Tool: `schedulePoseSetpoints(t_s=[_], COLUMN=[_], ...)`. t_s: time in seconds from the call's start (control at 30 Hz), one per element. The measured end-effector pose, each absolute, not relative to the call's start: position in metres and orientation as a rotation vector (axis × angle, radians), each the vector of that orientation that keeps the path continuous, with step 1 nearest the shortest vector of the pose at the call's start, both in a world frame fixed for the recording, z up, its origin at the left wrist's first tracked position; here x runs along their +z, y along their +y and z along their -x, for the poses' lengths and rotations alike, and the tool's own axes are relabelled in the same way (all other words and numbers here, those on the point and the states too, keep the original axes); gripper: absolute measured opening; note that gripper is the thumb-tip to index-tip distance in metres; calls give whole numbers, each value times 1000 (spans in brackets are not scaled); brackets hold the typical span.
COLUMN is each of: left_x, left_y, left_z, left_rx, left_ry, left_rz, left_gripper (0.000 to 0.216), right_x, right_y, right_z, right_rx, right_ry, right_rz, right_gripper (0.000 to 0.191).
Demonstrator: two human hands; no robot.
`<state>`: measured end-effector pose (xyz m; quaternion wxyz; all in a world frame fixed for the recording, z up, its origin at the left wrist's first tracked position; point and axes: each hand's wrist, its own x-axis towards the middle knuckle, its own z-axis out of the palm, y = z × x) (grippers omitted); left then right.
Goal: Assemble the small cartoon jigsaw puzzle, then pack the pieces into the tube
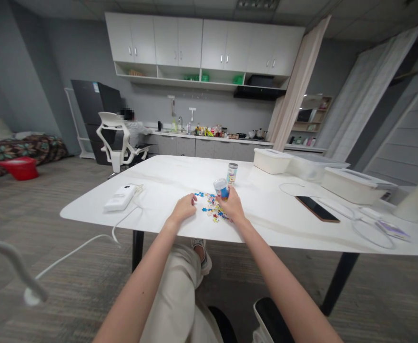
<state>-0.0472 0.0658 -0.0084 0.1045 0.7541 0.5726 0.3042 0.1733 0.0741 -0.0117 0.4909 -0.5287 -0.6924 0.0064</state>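
Observation:
On the white table point(180, 170), small colourful jigsaw puzzle pieces point(212, 209) lie in a loose spread between my hands. My right hand point(233, 206) is wrapped around a small canister point(221, 188) with a blue label and a clear upper part, just above the far right of the pieces. Curled beside the left edge of the spread, my left hand point(185, 207) has its fingers drawn in; whether anything is in them is hidden. A second canister point(232, 174), with a grey top and a printed label, stands upright behind the held one.
A white power strip point(120, 197) with a cable sits at the left. To the right are a phone point(316, 208), a white cable, and white storage boxes point(271, 162). A person point(135, 131) sits on a white chair point(117, 143) near the kitchen counter.

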Motion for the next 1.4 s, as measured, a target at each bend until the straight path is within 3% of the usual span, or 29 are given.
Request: schedulePoseSetpoints(t_s=[0.5,1.07,1.4], left_x=[-4,-17,-12], left_y=[59,70,69], left_z=[37,41,38], left_rx=[995,1017,1442], left_ry=[1458,1376,1122], left_rz=[-2276,-2297,-2163], left_gripper=[18,37,23], right_x=[-8,-6,-6], right_y=[66,64,67], right_z=[-173,-173,-174], right_rx=[37,-41,-87], right_ry=[-1757,-1847,-1911], right_rz=[1166,1046,1098], right_gripper=[49,50,50])
